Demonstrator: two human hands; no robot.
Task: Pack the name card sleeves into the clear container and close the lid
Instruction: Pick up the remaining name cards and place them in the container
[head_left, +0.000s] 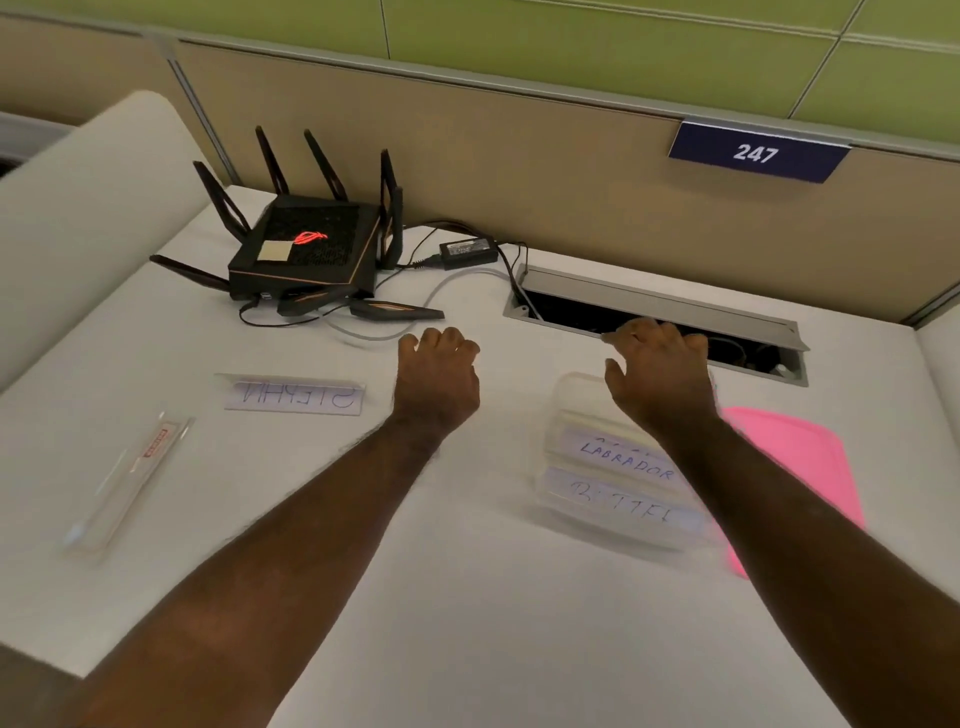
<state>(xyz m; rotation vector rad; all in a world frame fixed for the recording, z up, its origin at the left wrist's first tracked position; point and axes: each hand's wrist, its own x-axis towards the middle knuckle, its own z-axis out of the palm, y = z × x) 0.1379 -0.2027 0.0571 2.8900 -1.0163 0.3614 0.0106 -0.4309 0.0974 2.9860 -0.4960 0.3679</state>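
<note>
the clear container (618, 467), a rounded, see-through plastic tub, is sitting on the smooth white desk (467, 597). inside it two glossy name card sleeves (626, 486) are lying flat. the right hand (662, 379) is hovering over the container's far end, fingers loosely curled, gripping nothing. the flat pink lid (800, 467) is lying just right of the container. left of the container the left hand (439, 376) is hanging loosely curled and empty. further left a folded sleeve (296, 396) and a long narrow sleeve (130, 480) are lying. beyond the container's left a black angular router (306, 254) is sitting.
</note>
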